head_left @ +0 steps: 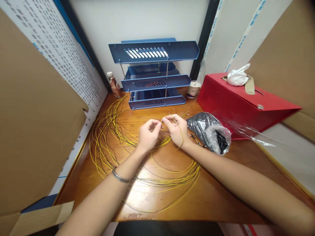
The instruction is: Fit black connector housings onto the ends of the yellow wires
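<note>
Over the middle of the wooden table, my left hand (149, 135) and my right hand (176, 129) meet almost fingertip to fingertip. My right hand is closed in a pinch on a thin yellow wire (181, 133), which loops over its back. A small dark end shows at the right fingertips, too tiny to name. The thumb and index finger of my left hand are pinched together beside it; what they hold, if anything, is hidden. Loose coils of yellow and black wires (120, 137) lie around and under both hands, with metal-tipped ends fanning out behind the right one.
A plastic bag (203, 126) of black parts lies right of my hands, small black pieces (197, 140) beside it. Behind stand a blue tiered tray (157, 86), a bottle (114, 86), a paper cup (193, 89) and a red box (236, 101). Cardboard (36, 114) walls the left side.
</note>
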{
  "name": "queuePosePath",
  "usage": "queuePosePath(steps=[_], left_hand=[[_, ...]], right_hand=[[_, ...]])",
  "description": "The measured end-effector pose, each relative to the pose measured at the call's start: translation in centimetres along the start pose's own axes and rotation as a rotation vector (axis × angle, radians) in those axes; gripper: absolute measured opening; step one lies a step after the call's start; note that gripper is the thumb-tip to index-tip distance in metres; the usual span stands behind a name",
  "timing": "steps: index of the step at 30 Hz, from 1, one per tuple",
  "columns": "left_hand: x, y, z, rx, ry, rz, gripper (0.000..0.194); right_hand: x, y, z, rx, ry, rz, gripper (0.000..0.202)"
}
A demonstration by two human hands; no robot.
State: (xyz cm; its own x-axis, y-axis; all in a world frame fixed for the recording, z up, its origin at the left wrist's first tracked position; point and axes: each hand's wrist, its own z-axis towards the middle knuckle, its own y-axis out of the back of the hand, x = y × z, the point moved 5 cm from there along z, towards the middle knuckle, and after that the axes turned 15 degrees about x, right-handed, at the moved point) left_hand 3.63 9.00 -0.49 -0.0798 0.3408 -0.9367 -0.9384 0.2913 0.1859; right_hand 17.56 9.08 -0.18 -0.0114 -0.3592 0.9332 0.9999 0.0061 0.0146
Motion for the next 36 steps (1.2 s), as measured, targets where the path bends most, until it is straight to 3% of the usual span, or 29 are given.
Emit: queuePosePath(steps=[16,27,36], left_hand=[[-0.1,0.1,0.0,-0.01,0.013,0.038,0.019],[0.0,0.0,0.0,0.001,0.014,0.079,0.018],[-0.4,0.3,-0.2,-0.058,0.008,0.074,0.019]], right_hand=[[0.2,0.7,0.6,-0.017,0.014,-0.006,0.032],[-0.1,-0.2,0.0,0.008,-0.022,0.036,0.04],[0.5,0.9,1.0,-0.041,0.001,0.013,0.028]])
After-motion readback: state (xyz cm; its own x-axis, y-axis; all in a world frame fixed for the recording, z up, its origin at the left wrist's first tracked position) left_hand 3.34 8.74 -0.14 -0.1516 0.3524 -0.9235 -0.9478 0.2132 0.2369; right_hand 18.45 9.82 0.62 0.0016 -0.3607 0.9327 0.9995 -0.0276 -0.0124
